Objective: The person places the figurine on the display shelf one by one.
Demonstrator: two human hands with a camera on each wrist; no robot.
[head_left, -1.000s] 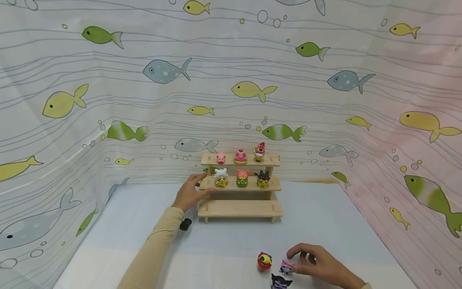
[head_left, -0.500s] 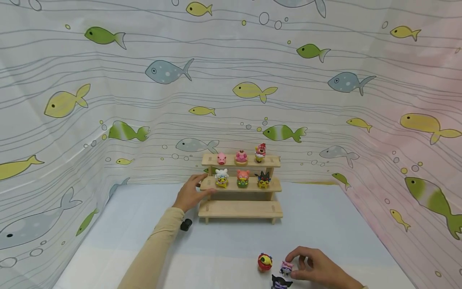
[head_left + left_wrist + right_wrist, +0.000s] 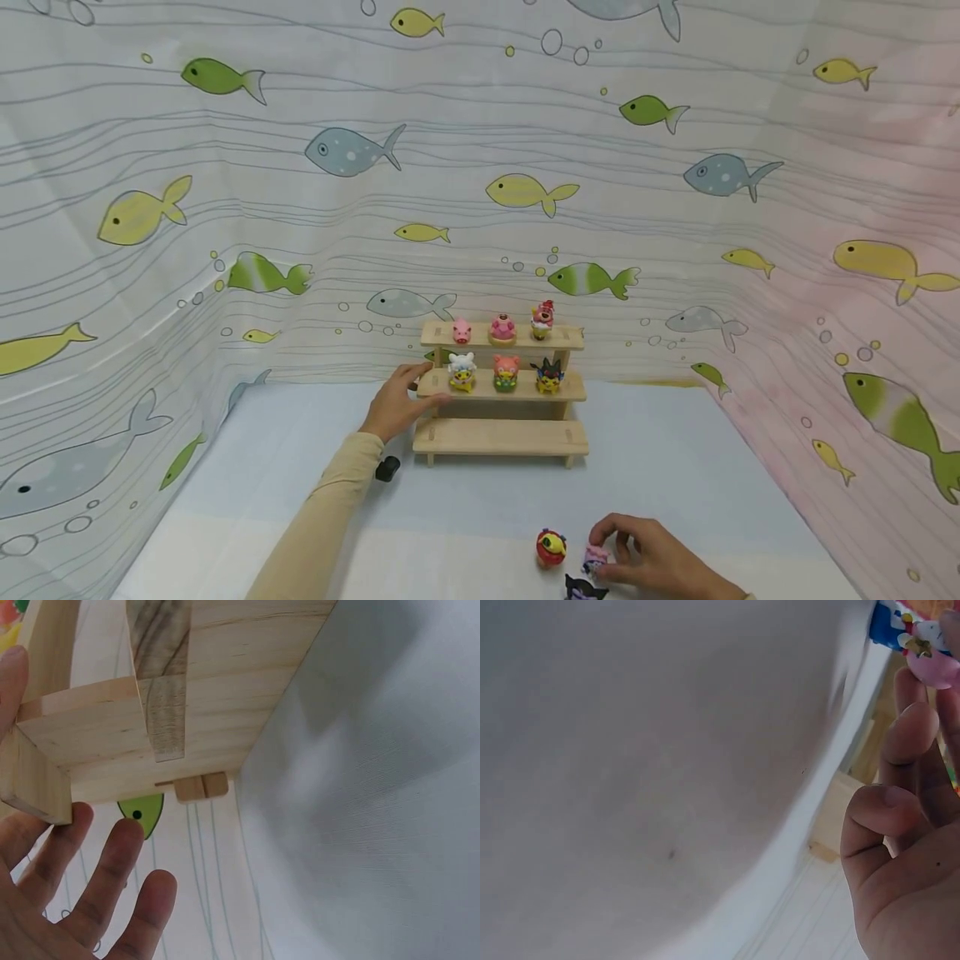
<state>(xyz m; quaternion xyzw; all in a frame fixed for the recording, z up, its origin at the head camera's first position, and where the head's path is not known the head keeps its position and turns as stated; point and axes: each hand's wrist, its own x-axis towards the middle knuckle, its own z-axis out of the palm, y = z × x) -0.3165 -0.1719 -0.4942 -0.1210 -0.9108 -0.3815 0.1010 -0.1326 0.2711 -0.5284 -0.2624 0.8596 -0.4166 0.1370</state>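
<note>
A three-tier wooden display stand [image 3: 501,435] stands toward the back of the table. My left hand [image 3: 396,407] holds the left end of its middle board; in the left wrist view the thumb lies on one side of the board end [image 3: 36,778] and fingertips on the other. At the front right, my right hand [image 3: 647,557] pinches a small pink and purple figurine [image 3: 596,560] between thumb and fingers. The right wrist view shows part of that figurine [image 3: 931,666], pink, white and blue, at the fingertips. Close beside it are a red and yellow figurine [image 3: 551,547] and a black-eared figurine [image 3: 583,588], cut by the frame edge.
Three figurines line the top tier, among them a pink pig [image 3: 461,332]. Three more, including a white-hooded one [image 3: 462,372], occupy the middle tier. A small black object [image 3: 387,468] lies by the left forearm. A fish-print cloth [image 3: 480,133] rises behind and at both sides.
The right hand's fingers have closed in around the pink and purple figurine, from beside it to a pinch. The left hand stays on the stand. The head view has shifted slightly.
</note>
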